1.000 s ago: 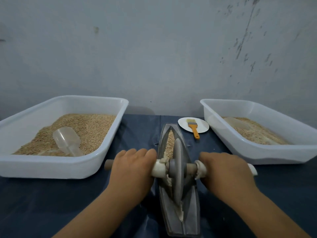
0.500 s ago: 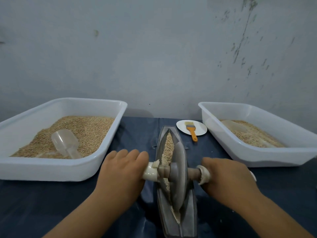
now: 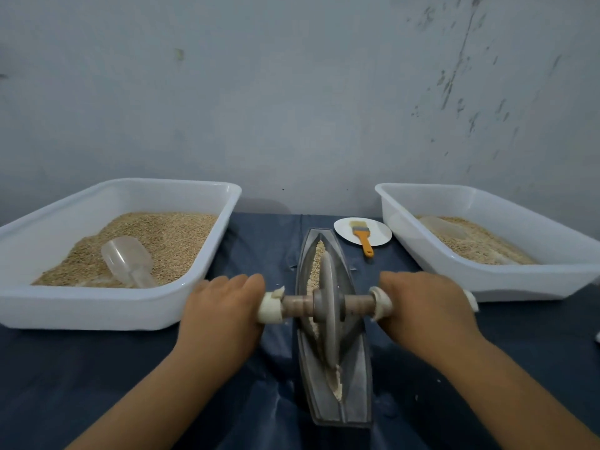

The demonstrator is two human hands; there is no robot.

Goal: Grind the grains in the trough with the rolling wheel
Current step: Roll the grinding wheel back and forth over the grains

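Both hands grip the axle, left hand (image 3: 224, 306) and right hand (image 3: 425, 306), fingers curled round its ends, wheel (image 3: 328, 306) standing mid-trough (image 3: 355, 378) at the surface's centre. Uneven pressure could tilt it, spilling grains (image 3: 314, 271) over the rim.

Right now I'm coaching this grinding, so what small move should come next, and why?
Probably roll the wheel forward along the trough: the left hand and right hand grip its axle, and whole grains lie just ahead.
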